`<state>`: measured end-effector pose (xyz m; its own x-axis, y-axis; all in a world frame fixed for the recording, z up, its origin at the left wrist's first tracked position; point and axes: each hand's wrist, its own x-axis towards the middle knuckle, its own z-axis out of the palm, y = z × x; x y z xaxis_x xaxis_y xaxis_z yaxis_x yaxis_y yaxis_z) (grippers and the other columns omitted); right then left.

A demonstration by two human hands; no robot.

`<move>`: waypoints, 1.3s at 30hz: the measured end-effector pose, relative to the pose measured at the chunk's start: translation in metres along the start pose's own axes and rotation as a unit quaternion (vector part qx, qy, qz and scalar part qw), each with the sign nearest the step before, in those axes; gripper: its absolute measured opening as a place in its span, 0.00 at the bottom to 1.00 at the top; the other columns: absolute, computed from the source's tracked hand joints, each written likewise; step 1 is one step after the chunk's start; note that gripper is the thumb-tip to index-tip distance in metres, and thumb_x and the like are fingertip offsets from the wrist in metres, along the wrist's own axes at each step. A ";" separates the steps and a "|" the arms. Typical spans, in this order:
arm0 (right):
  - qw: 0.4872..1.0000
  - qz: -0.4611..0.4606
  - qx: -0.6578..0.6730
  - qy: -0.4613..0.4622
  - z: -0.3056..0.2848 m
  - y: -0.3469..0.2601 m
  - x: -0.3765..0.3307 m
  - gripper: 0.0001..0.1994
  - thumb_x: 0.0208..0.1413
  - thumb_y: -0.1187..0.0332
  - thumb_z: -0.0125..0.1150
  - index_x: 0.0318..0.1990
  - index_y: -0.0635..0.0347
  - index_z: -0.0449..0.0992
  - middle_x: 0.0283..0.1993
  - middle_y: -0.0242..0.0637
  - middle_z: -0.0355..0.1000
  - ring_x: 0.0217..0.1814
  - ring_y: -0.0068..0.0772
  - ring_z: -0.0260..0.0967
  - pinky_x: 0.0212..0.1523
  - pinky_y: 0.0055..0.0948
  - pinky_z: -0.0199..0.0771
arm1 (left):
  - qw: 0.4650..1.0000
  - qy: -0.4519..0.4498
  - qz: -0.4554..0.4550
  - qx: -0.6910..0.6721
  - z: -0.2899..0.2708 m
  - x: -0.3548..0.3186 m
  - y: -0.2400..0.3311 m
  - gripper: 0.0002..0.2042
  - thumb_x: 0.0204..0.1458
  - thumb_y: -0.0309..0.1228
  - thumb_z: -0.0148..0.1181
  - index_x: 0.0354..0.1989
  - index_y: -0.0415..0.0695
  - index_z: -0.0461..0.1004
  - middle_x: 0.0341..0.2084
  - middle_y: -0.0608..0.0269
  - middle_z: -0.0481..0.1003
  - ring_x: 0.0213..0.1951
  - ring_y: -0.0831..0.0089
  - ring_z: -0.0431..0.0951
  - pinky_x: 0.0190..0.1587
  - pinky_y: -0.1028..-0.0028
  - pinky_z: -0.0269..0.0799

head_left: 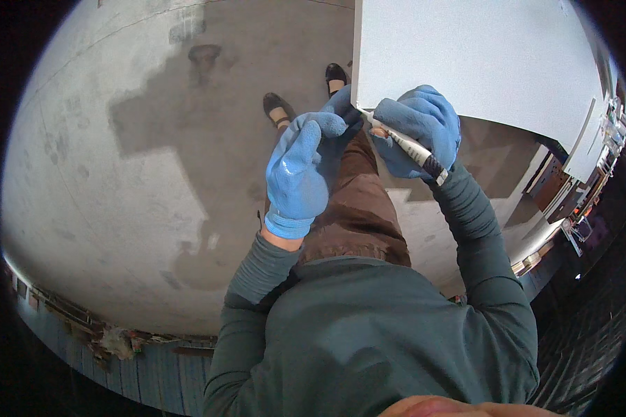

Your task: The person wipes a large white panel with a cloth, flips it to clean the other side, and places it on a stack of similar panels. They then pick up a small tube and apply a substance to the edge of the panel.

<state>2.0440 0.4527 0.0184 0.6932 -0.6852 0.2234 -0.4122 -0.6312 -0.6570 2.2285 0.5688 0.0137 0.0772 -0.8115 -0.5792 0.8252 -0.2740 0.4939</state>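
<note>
My right hand (pixel 421 128), in a blue work glove, is closed around a slim white squeeze tube (pixel 414 149) with a dark crimped end. Its narrow nozzle points left and meets the near left corner of a large white panel (pixel 466 55). Just left of that corner is my left hand (pixel 300 167), also gloved in blue. The left fingers reach toward the panel's edge and stand apart from the bent thumb, with nothing visible in them. Part of those fingertips is hidden in shadow behind the thumb.
Below the panel lies a concrete floor (pixel 118 208) with dark stains and shadows. My black shoes (pixel 278 105) stand left of the panel's corner. Shelving with stacked boards and small items (pixel 570 187) runs along the right, and low clutter (pixel 115 342) lines a corrugated wall at lower left.
</note>
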 end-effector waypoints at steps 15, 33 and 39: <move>1.000 0.021 0.003 0.008 0.002 0.000 0.001 0.21 0.42 0.60 0.76 0.47 0.51 0.85 0.29 0.28 0.77 0.27 0.32 0.70 0.36 0.35 0.69 | 1.000 -0.009 0.000 -0.023 0.001 0.002 0.005 0.16 0.71 0.39 0.49 0.49 0.39 0.76 0.48 0.58 0.78 0.52 0.65 0.79 0.63 0.65 0.70; 0.991 0.101 0.088 0.011 -0.017 -0.026 0.006 0.15 0.47 0.62 0.75 0.43 0.54 0.85 0.34 0.33 0.81 0.29 0.34 0.74 0.37 0.34 0.75 | 0.991 0.014 0.056 0.119 -0.003 -0.006 0.021 0.14 0.69 0.33 0.53 0.48 0.33 0.78 0.49 0.51 0.81 0.52 0.66 0.80 0.60 0.67 0.74; 0.798 0.266 0.531 0.107 -0.027 -0.077 0.003 0.16 0.60 0.79 0.64 0.55 0.68 0.74 0.43 0.46 0.81 0.42 0.31 0.82 0.43 0.32 0.87 | 0.960 -0.060 0.145 0.234 0.006 -0.020 0.045 0.12 0.65 0.33 0.61 0.39 0.34 0.82 0.42 0.52 0.84 0.45 0.67 0.83 0.52 0.68 0.78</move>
<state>2.0618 0.4893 0.0893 0.4232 -0.8719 -0.2462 0.1979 0.3542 -0.9140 2.2604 0.5700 0.0512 0.1772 -0.9345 -0.3088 0.4358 -0.2068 0.8760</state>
